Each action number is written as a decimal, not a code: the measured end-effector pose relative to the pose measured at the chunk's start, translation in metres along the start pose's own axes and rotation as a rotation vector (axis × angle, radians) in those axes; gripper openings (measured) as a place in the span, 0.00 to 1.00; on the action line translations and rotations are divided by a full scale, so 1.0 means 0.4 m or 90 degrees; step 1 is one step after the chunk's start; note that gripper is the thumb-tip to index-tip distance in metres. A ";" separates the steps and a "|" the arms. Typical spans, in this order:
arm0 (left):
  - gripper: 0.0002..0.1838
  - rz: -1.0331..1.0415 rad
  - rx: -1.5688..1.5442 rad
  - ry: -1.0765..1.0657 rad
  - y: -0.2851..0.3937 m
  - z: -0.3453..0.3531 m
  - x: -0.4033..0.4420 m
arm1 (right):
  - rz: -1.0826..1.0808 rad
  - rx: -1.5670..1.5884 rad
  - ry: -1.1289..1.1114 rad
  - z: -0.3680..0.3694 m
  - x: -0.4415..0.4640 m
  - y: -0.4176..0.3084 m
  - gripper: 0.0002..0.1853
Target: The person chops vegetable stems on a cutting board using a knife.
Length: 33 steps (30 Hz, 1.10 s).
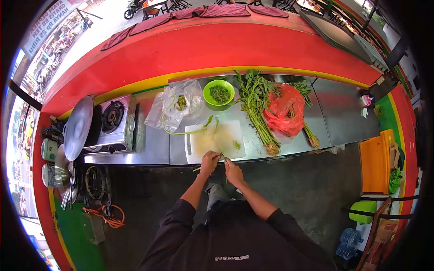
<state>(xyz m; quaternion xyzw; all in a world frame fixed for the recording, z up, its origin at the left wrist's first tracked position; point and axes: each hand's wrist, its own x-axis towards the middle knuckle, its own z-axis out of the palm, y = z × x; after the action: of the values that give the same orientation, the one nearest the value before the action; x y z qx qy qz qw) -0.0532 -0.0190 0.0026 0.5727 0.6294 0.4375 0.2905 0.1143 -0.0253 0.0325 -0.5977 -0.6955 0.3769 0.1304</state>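
Observation:
My left hand (pixel 209 163) is closed at the near edge of a white cutting board (pixel 190 151), pinching a thin green stem (pixel 196 169) whose end sticks out to the left. Close beside it, my right hand (pixel 233 173) is wrapped round what looks like a knife (pixel 219 147), its thin blade pointing away over the board. Chopped green bits (pixel 237 145) lie at the board's right. A long leafy stalk (pixel 187 133) crosses its far left corner. Behind the board stands a green bowl (pixel 220 92) of chopped greens.
Leafy bunches with roots (pixel 260 122) and a red plastic bag (pixel 285 110) lie right of the board. A clear plastic bag (pixel 176 106) with greens is at the left. Further left are a gas stove (pixel 113 118) and a big wok (pixel 78 128). A red wall (pixel 203 49) runs behind.

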 end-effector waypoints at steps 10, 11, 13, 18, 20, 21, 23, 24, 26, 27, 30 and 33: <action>0.08 0.006 0.034 0.021 0.001 0.013 -0.005 | -0.049 -0.041 -0.021 -0.030 0.037 0.030 0.21; 0.08 0.006 0.036 0.022 0.000 0.011 -0.006 | -0.034 -0.055 -0.011 -0.045 0.026 0.038 0.21; 0.07 -0.012 0.022 0.028 0.004 0.014 -0.006 | -0.020 -0.072 -0.004 -0.058 0.023 0.072 0.21; 0.07 0.014 0.103 0.019 0.014 0.028 0.010 | 0.053 -0.044 0.004 -0.113 0.035 0.086 0.21; 0.07 0.005 0.133 0.013 0.031 0.039 0.028 | 0.065 -0.001 -0.012 -0.112 0.041 0.076 0.22; 0.07 0.001 0.131 0.012 0.031 0.047 0.029 | 0.068 -0.004 -0.015 -0.095 0.041 0.085 0.22; 0.07 0.059 0.185 0.018 0.035 0.057 0.044 | 0.018 0.054 0.025 -0.069 0.056 0.093 0.22; 0.07 0.056 0.206 0.007 0.045 0.060 0.054 | -0.006 0.067 0.021 -0.067 0.059 0.089 0.23; 0.07 0.068 0.180 -0.001 0.010 0.069 0.072 | -0.002 0.063 0.017 -0.063 0.058 0.062 0.23; 0.07 0.074 0.158 -0.014 0.015 0.063 0.087 | 0.007 0.064 0.008 -0.060 0.061 0.052 0.23; 0.07 0.062 0.093 -0.053 0.023 0.035 0.106 | 0.027 0.074 0.018 -0.052 0.076 0.024 0.24; 0.06 0.055 0.067 -0.076 0.014 0.025 0.108 | 0.061 0.044 0.013 -0.046 0.074 0.015 0.24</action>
<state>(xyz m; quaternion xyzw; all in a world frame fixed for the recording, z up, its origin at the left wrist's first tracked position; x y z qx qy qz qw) -0.0495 0.0251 0.0087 0.6391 0.6077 0.3810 0.2777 0.1230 0.0092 0.0330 -0.6290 -0.6516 0.4002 0.1397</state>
